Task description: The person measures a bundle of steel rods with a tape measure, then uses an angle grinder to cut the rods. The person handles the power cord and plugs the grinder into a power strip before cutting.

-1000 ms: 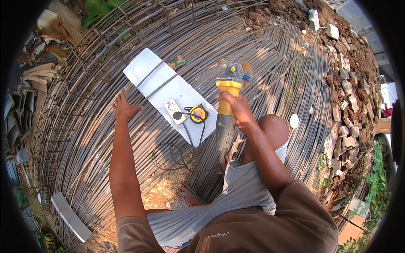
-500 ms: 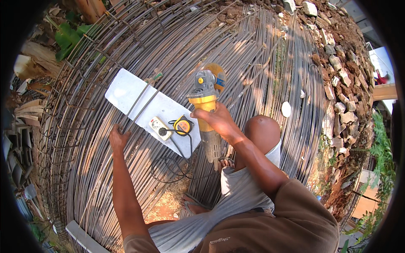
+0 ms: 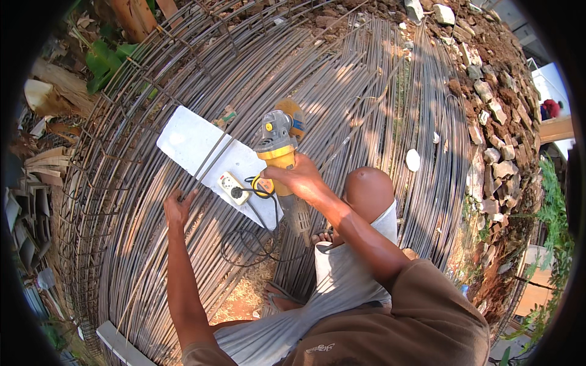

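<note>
My right hand (image 3: pixel 303 180) grips a yellow and grey angle grinder (image 3: pixel 278 141) by its body, held above a bed of long steel rebars (image 3: pixel 366 91). The grinder's disc end points away from me. My left hand (image 3: pixel 177 207) rests on thin rebars at the near left, fingers curled around one rod. A white board (image 3: pixel 195 143) lies across the bars between the hands, with a white extension socket (image 3: pixel 231 186) on it. A black cable (image 3: pixel 256 235) loops from the socket toward me. My bent knee (image 3: pixel 368 188) sits just right of the grinder.
Rebar cages (image 3: pixel 97 183) curve along the left side. A heap of stones and red earth (image 3: pixel 488 122) runs along the right. Scrap wood and green leaves (image 3: pixel 104 61) lie at the upper left. A white plank (image 3: pixel 119 344) lies near the lower left.
The view has shifted, so board and grinder sit lower and more central. My left hand slid down off the board's edge onto the thin rebars. My right hand still holds the grinder.
</note>
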A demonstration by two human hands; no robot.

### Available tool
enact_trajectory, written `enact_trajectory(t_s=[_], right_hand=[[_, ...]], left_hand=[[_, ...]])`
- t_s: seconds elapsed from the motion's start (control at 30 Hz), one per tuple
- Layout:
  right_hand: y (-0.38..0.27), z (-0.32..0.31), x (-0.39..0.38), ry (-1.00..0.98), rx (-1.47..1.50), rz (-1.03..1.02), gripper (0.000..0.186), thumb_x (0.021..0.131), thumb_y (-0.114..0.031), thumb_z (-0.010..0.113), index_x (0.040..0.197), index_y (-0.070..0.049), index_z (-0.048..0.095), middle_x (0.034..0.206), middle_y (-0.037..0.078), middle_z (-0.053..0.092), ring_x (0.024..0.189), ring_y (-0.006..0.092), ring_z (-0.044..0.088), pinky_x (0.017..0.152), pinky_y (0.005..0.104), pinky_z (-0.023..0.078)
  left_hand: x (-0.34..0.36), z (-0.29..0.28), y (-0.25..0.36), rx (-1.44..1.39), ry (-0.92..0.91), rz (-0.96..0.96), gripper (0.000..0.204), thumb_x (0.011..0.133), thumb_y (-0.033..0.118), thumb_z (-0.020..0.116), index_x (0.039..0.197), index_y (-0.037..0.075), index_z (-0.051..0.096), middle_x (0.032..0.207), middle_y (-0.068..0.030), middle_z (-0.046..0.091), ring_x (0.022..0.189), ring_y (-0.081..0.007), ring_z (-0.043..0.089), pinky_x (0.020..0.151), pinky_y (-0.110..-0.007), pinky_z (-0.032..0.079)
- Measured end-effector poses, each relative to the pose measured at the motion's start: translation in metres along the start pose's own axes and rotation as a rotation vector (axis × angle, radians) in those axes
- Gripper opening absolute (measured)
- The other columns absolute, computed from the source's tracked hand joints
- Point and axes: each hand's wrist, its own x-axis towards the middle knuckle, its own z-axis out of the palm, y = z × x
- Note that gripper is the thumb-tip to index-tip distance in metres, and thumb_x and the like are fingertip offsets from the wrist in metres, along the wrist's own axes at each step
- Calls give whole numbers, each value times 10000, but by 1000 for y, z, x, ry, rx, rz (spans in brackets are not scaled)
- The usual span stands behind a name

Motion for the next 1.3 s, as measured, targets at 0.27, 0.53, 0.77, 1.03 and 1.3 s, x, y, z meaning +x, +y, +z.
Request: enact_trajectory(t_s=[0.27, 0.53, 0.77, 1.03, 1.3], right_hand=[[2, 5, -1, 33, -76, -66, 421, 863, -262, 858, 1211, -35, 789, 1052, 41, 804, 927, 142, 745, 852, 322, 576], [-2, -14, -9, 38, -118, -4, 412, 855, -255, 877, 1203, -49, 802, 1051, 31, 806, 924, 137, 739, 844, 332, 571], [3, 16, 7, 66, -268, 40, 377, 896, -245, 893, 1187, -43, 763, 1006, -2, 745, 871, 117, 677, 791, 297, 515], [57, -50, 76, 164, -139, -55, 498, 939, -185, 892, 1353, 14, 698, 1128, 40, 700, 971, 149, 641, 858, 344, 534], [36, -39, 54, 124, -253, 123, 626, 925, -374, 893, 1356, 24, 675, 1034, 43, 623, 934, 205, 644, 838, 369, 538]], left_hand=[[-11, 12, -18, 180, 150, 25, 622, 843, 474, 968, 1060, -87, 810, 1074, -257, 786, 979, -434, 749, 889, -535, 580], [-5, 19, 26, -99, 24, -108, 768, 874, 576, 916, 1159, -124, 779, 1180, -312, 760, 1096, -464, 731, 982, -546, 582], [-16, 18, -56, -62, 55, -115, 702, 1095, 630, 588, 1512, 73, 679, 1558, -237, 625, 1502, -441, 516, 1279, -606, 336], [-57, 31, -39, 156, 194, -55, 569, 1035, 220, 733, 1593, 192, 620, 1633, -167, 578, 1524, -397, 543, 1335, -613, 334], [-54, 31, -38, 128, 39, -97, 504, 1104, 238, 630, 1606, 196, 625, 1633, -162, 536, 1579, -398, 462, 1329, -690, 302]])
